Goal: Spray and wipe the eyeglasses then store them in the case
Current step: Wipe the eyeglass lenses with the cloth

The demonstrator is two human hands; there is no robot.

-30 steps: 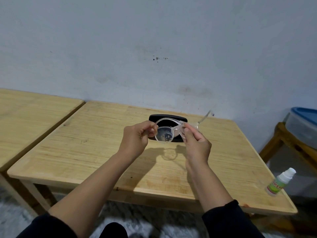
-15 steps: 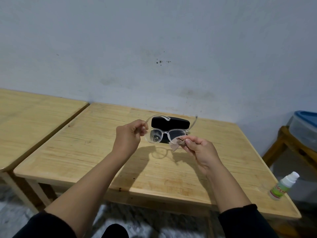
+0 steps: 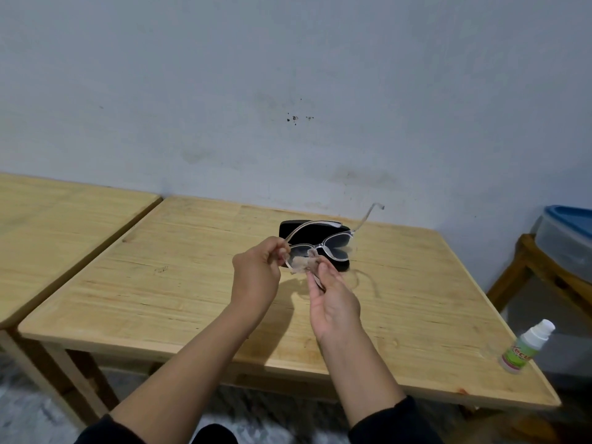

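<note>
Clear plastic eyeglasses [image 3: 320, 248] hang in mid-air at the centre of the head view, temples unfolded, above the closed black case [image 3: 315, 230] on the wooden table [image 3: 160, 283]; the left hand [image 3: 256, 277] pinches the frame's left end with fingers curled tight; the right hand [image 3: 333, 302] presses a small beige cloth [image 3: 301, 265] to the left lens between thumb and fingertips; the spray bottle [image 3: 525, 347] stands at lower right, well apart. Wiping looks underway; next, I judge, the other lens needs the cloth, then folded temples and an opened case.
</note>
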